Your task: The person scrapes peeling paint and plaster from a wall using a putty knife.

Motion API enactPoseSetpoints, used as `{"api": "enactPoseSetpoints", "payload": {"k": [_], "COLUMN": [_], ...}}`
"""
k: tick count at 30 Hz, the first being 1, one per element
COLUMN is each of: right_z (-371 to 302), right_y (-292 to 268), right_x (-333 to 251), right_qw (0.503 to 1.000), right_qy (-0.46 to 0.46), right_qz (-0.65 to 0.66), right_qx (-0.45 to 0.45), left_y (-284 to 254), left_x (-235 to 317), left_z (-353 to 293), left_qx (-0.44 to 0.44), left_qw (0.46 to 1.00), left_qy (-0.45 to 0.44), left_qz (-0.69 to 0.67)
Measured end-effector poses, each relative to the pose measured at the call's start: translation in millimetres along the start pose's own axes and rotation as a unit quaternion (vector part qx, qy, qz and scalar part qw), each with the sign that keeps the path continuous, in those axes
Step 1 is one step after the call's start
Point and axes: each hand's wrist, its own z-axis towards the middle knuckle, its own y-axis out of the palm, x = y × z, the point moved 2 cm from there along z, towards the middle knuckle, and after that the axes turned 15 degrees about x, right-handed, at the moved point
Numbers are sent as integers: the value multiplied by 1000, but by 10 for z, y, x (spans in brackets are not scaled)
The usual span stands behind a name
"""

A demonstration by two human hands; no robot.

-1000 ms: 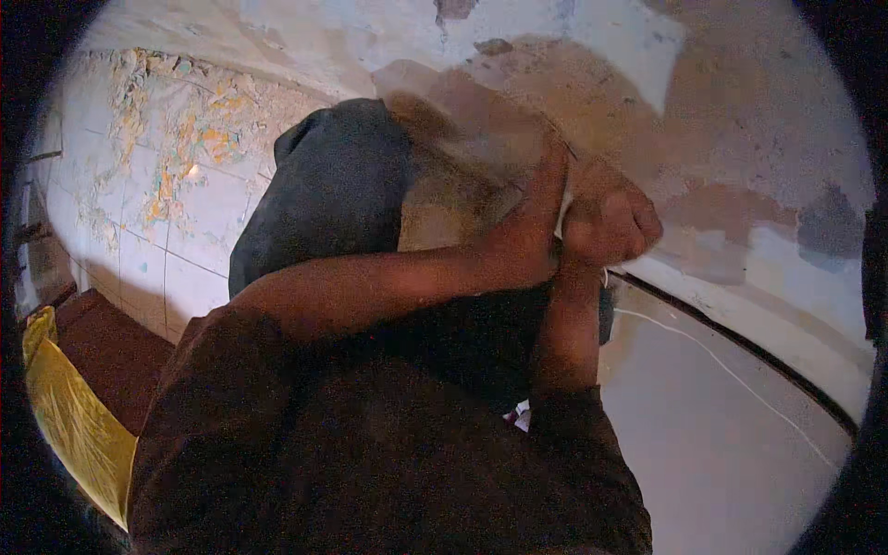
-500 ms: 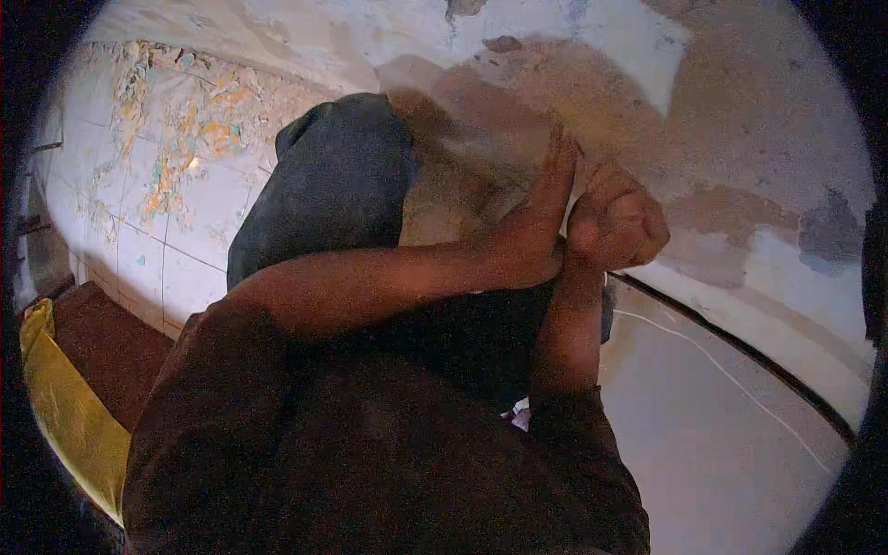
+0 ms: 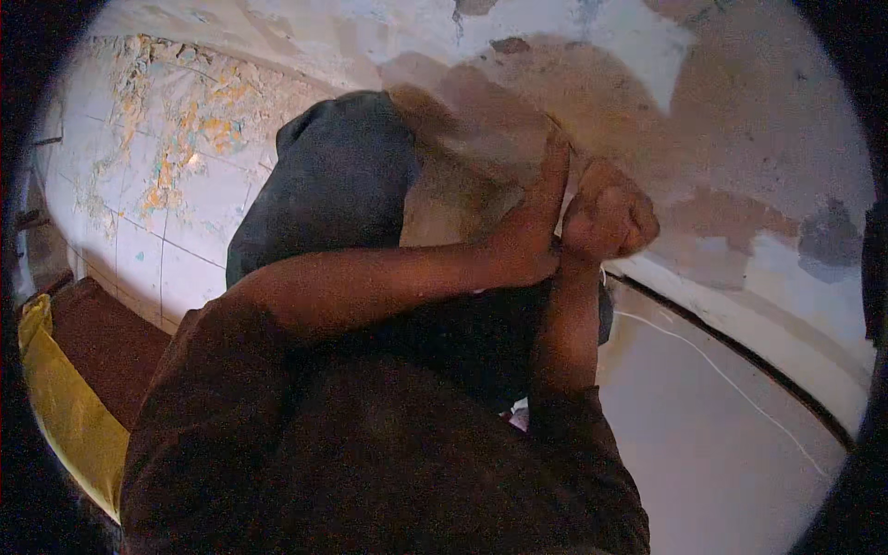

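In front of me is a wall (image 3: 740, 148) with patchy brown, white and grey paint. My right hand (image 3: 610, 217) is closed in a fist close to it. A thin dark edge, seemingly the blade of a scraper (image 3: 563, 133) seen edge-on, shows between my hands against the wall; the handle is hidden in my right fist. My left hand (image 3: 539, 222) lies alongside with its fingers stretched straight and together, the fingertips by that blade. Its wrist end is close to my right wrist.
Orange, white and greenish flakes (image 3: 190, 139) litter the tiled floor (image 3: 139, 199) at left. My bent knee (image 3: 324, 185) is beside the wall. A white cord (image 3: 712, 356) crosses the pale surface at right. Yellow cloth (image 3: 74, 407) and a dark red-brown surface (image 3: 116, 342) are at lower left.
Both hands have shifted slightly left along the wall, with the thin blade edge between them. My left fingertips have dropped a little. Their grip looks the same.
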Motion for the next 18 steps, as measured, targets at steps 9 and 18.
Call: {"api": "enactPoseSetpoints", "payload": {"k": [9, 18], "right_z": [78, 242], "right_y": [-5, -55], "right_x": [-65, -148], "right_qw": [999, 998], "right_qy": [27, 64], "right_qz": [-43, -12], "right_qx": [-19, -17], "left_y": [1, 17], "left_x": [32, 71], "left_z": [40, -11], "left_qx": [4, -61], "left_qw": [998, 996], "left_qy": [-48, -64], "left_qz": [-33, -24]}}
